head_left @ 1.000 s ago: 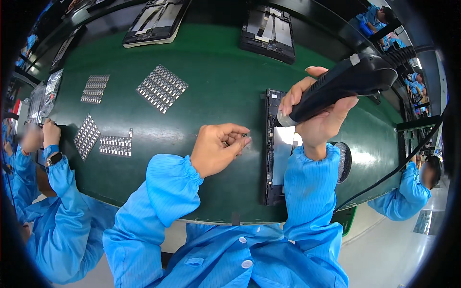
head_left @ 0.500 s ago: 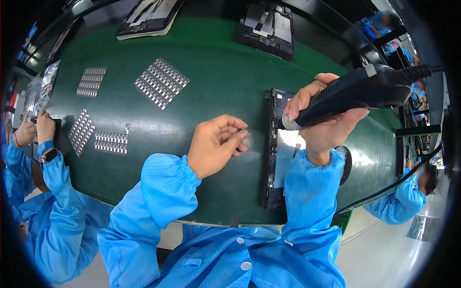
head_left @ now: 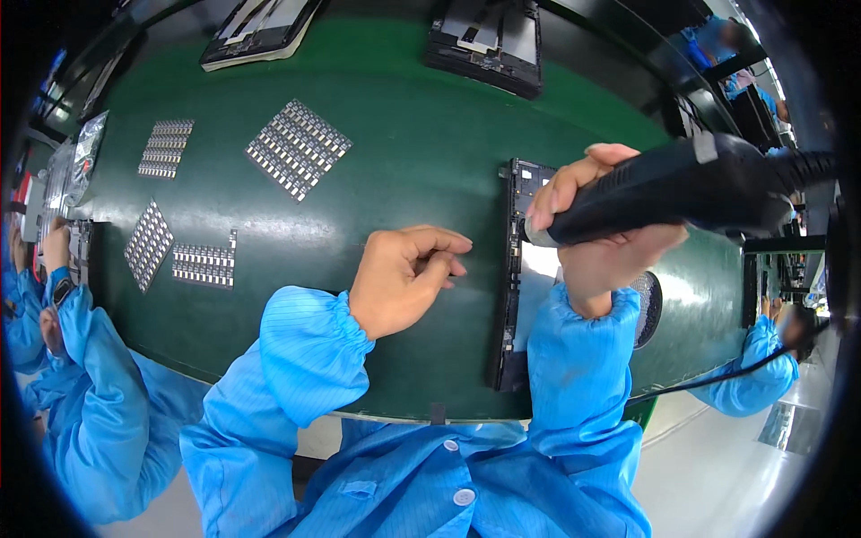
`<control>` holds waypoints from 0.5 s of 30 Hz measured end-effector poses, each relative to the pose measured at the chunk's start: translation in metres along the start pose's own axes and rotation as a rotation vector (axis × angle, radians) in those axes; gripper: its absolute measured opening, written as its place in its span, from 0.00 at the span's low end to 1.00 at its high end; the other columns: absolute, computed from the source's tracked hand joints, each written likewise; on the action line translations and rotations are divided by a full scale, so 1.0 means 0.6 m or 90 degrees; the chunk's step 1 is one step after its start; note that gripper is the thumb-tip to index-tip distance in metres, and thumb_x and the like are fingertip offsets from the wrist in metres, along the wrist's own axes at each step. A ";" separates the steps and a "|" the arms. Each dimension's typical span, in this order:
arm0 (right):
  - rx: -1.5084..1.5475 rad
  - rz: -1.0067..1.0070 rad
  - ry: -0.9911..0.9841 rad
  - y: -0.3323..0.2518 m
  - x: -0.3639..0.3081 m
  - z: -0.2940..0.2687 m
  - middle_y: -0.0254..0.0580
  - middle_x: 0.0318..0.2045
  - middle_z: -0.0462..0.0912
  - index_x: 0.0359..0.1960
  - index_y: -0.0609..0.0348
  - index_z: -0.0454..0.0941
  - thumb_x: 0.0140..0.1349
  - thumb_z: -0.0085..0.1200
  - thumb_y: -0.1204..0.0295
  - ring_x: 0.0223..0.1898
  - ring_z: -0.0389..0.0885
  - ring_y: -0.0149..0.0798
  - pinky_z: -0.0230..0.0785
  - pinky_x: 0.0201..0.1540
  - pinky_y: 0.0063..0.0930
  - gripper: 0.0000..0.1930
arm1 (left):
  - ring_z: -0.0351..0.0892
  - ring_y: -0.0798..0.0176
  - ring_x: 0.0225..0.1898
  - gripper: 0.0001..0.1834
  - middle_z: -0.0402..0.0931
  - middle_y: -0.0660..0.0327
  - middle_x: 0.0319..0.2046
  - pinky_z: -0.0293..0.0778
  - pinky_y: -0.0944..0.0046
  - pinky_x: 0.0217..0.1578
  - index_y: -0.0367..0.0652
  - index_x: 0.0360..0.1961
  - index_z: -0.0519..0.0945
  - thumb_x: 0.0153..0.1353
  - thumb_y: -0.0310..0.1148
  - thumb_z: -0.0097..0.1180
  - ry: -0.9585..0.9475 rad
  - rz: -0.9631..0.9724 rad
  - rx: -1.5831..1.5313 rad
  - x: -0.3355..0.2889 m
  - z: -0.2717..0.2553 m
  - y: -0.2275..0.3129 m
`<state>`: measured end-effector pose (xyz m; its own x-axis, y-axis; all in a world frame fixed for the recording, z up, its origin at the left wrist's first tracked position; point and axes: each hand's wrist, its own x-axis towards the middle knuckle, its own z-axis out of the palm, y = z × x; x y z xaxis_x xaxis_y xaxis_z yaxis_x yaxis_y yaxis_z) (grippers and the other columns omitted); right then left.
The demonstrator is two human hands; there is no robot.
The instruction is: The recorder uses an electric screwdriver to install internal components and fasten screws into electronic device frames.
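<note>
My right hand (head_left: pixel 614 262) grips a black corded electric screwdriver (head_left: pixel 664 193), held tilted with its nose toward the left. The nose is over the left edge of an opened tablet-like device (head_left: pixel 508 345), dark-framed and lying on the green table. My fingers and sleeve cover much of the device, and the screwdriver's bit is mostly hidden. Left of the device, just above the table, my left hand (head_left: pixel 399 282) has its fingers curled, thumb near the forefinger. Whether something small is between the fingertips does not show.
Several small circuit-board panels (head_left: pixel 299 150) lie on the table (head_left: pixel 386 134) at left. Two opened devices (head_left: pixel 484 45) rest at the far edge. A round dark dish (head_left: pixel 647 309) sits right of my right sleeve. The cord (head_left: pixel 708 381) hangs at right. A co-worker (head_left: pixel 108 386) sits at left.
My left hand has shifted slightly, its fingers more closed together. The screwdriver's rear end has moved a little to the right and lower. The co-worker's hands at left have moved.
</note>
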<state>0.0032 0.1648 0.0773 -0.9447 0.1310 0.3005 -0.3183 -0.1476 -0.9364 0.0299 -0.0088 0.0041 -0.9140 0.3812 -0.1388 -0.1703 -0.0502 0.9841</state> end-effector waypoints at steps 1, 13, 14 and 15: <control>0.021 -0.007 -0.009 0.006 0.003 -0.004 0.41 0.18 0.73 0.46 0.64 0.66 0.41 0.32 0.20 0.18 0.73 0.34 0.66 0.22 0.25 0.53 | 0.79 0.66 0.38 0.13 0.77 0.54 0.41 0.77 0.70 0.35 0.31 0.43 0.78 0.61 0.16 0.43 -0.002 0.005 0.021 -0.001 0.001 -0.003; 0.005 -0.243 0.003 -0.072 -0.010 -0.133 0.42 0.21 0.76 0.51 0.66 0.66 0.56 0.24 0.28 0.20 0.76 0.34 0.70 0.23 0.25 0.47 | 0.78 0.51 0.45 0.19 0.78 0.53 0.43 0.73 0.55 0.47 0.36 0.40 0.78 0.46 0.30 0.66 -0.091 0.500 0.503 -0.061 0.074 0.018; 0.046 -0.236 0.012 -0.072 -0.017 -0.142 0.42 0.20 0.74 0.51 0.65 0.65 0.57 0.24 0.29 0.19 0.75 0.34 0.70 0.23 0.27 0.46 | 0.77 0.55 0.48 0.23 0.78 0.55 0.44 0.70 0.51 0.49 0.37 0.41 0.77 0.43 0.35 0.68 -0.120 0.569 0.570 -0.082 0.100 0.018; 0.054 -0.242 0.015 -0.074 -0.024 -0.152 0.42 0.20 0.74 0.51 0.65 0.65 0.57 0.24 0.29 0.19 0.75 0.34 0.70 0.23 0.27 0.46 | 0.75 0.56 0.50 0.24 0.77 0.55 0.45 0.68 0.49 0.52 0.37 0.41 0.78 0.43 0.38 0.68 -0.161 0.558 0.583 -0.099 0.125 0.006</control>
<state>0.0381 0.2586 0.0978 -0.7567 0.2149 0.6174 -0.6512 -0.1649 -0.7407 0.1110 0.0375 0.0241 -0.4797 0.7114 0.5136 0.8518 0.2372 0.4670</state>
